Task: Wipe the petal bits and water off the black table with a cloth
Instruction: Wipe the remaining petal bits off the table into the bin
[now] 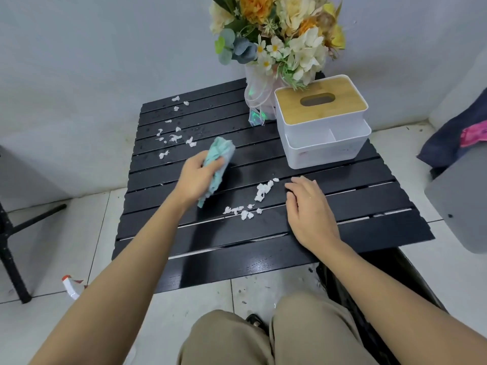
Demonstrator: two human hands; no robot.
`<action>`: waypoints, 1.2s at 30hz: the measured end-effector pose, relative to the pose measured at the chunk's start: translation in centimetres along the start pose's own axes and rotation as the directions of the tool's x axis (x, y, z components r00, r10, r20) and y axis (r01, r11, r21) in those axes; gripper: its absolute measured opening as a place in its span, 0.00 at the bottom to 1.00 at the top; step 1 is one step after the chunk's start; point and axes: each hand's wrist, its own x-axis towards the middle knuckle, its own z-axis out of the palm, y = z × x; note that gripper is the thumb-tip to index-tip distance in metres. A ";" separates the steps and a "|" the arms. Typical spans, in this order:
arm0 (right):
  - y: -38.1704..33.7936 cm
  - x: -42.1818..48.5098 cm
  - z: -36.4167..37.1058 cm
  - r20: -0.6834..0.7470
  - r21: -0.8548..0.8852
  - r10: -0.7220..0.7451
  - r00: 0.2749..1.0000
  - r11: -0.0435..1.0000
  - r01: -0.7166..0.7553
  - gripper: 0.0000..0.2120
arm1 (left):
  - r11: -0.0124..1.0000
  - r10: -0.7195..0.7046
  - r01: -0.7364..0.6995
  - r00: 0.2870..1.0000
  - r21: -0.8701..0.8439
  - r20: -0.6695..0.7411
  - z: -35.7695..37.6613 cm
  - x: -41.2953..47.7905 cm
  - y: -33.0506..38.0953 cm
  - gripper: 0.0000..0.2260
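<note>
Black slatted tabletop (355, 204) stood in white tiled corner. My left grip (196, 177) clutched teal cloth (220, 156), pressed on middle slats. My right grip (308, 206) lay flat, fingers relaxed, empty, beside near petal bits (263, 191). Unswept: far-left petal bits (174, 138), water beads (197, 129). Judged wiping roughly midway.
</note>
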 end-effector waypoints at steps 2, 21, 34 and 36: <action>0.9 -0.4 -1.6 -0.024 -0.017 0.021 0.999 1.000 -0.022 0.14 | 0.997 -0.008 0.020 0.989 0.081 -0.146 -1.5 0.4 -1.9 0.05; 4.7 -1.7 -3.2 0.032 -0.348 0.088 0.996 0.935 -0.072 0.25 | 0.997 0.072 -0.072 0.997 0.000 -0.036 2.5 -4.2 2.0 0.04; 5.1 -1.8 -3.3 -0.105 -0.021 0.087 0.991 0.996 -0.090 0.17 | 0.931 0.211 -0.185 0.976 0.316 -0.049 16.2 -9.6 3.9 0.14; 5.7 -2.1 -5.0 -0.199 0.240 0.193 0.961 0.960 -0.143 0.15 | 0.983 0.180 -0.181 0.984 0.029 0.011 14.3 -8.9 3.6 0.12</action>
